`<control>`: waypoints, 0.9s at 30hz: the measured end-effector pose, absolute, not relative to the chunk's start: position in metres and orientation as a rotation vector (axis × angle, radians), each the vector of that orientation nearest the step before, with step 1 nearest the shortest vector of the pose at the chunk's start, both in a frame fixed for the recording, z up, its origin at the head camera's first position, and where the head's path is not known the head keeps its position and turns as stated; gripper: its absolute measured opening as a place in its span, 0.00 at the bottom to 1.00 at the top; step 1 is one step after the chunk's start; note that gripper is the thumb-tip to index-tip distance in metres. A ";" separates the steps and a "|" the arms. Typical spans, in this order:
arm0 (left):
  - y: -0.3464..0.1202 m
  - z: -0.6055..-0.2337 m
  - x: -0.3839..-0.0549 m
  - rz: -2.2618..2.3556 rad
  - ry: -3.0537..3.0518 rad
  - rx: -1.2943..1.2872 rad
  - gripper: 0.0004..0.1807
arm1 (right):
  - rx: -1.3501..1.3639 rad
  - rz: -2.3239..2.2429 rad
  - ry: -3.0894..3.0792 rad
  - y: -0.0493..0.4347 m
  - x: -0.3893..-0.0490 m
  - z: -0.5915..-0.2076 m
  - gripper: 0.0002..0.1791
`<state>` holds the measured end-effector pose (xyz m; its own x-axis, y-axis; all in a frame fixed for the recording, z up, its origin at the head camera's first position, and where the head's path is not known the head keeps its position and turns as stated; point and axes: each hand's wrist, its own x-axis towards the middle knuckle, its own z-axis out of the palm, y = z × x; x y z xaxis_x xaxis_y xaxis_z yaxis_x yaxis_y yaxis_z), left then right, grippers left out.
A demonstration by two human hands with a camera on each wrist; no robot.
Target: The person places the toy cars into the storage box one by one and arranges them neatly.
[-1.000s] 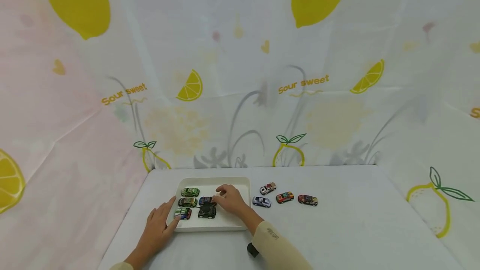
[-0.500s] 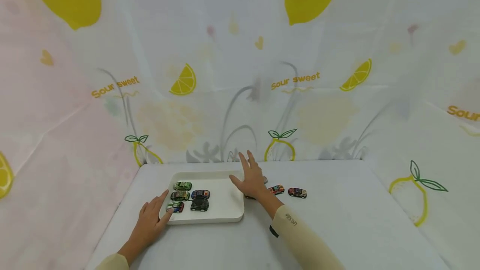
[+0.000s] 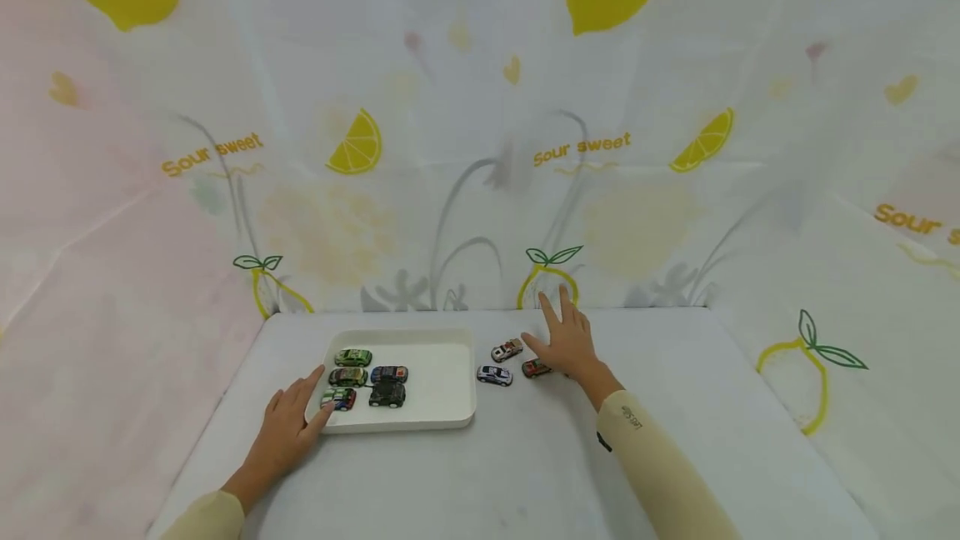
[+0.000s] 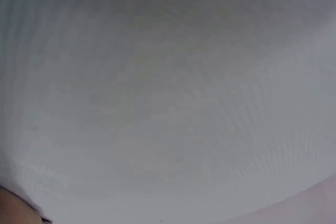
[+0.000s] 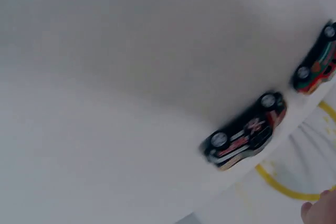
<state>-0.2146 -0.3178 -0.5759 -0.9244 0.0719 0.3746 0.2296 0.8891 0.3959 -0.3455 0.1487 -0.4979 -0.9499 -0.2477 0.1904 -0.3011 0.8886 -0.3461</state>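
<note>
My left hand (image 3: pixel 285 423) rests along the left rim of a white tray (image 3: pixel 442 382), fingers extended, thumb at the front left corner beside a white-and-green toy car (image 3: pixel 338 398). In the left wrist view only pale cloth and a bit of skin show. Fingers spread and holding nothing, my right hand (image 3: pixel 566 342) is over the tabletop right of the tray. It partly covers a red-and-green toy car (image 3: pixel 535 367). A black-and-red toy car (image 5: pixel 247 132) shows in the right wrist view; in the head view my right hand hides it.
Inside the tray's left half sit a green car (image 3: pixel 353 357), a brown-green car (image 3: pixel 348 376), a dark blue car (image 3: pixel 389 374) and a black car (image 3: pixel 387 394). A white-and-red car (image 3: pixel 507 349) and a white-and-blue car (image 3: pixel 495 375) lie just right of the tray. A lemon-print curtain (image 3: pixel 450 232) stands behind.
My right hand has left the dark blue car in the tray and moved right, past the rim, to above the loose cars. The left hand stays at the tray's left edge. The head view has shifted.
</note>
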 end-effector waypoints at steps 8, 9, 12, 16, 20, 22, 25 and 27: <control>-0.322 -0.571 -0.217 -0.635 -2.705 -0.212 0.36 | 0.268 0.489 -2.992 0.202 -0.347 -0.495 0.46; -0.323 -0.571 -0.218 -0.634 -2.705 -0.211 0.36 | 0.247 0.488 -3.002 0.208 -0.346 -0.496 0.46; -0.322 -0.570 -0.217 -0.631 -2.699 -0.217 0.36 | 0.200 0.463 -3.026 0.227 -0.342 -0.501 0.47; -0.320 -0.566 -0.219 -0.631 -2.701 -0.229 0.36 | 0.140 0.469 -3.036 0.247 -0.335 -0.502 0.47; -0.319 -0.565 -0.220 -0.626 -2.711 -0.235 0.36 | 0.097 0.492 -3.037 0.259 -0.331 -0.502 0.47; -0.320 -0.566 -0.220 -0.629 -2.710 -0.233 0.36 | 0.094 0.497 -3.026 0.262 -0.329 -0.504 0.47; -0.320 -0.570 -0.218 -0.633 -2.711 -0.232 0.36 | 0.108 0.495 -3.018 0.264 -0.325 -0.508 0.47; -0.319 -0.575 -0.218 -0.637 -2.707 -0.235 0.36 | 0.118 0.490 -3.020 0.266 -0.322 -0.510 0.46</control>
<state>-0.2183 -0.3195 -0.5747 -0.9252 0.0800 0.3710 0.2371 0.8851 0.4005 -0.3224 0.2656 -0.5098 -0.9938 -0.0635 0.0908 -0.0889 0.9459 -0.3120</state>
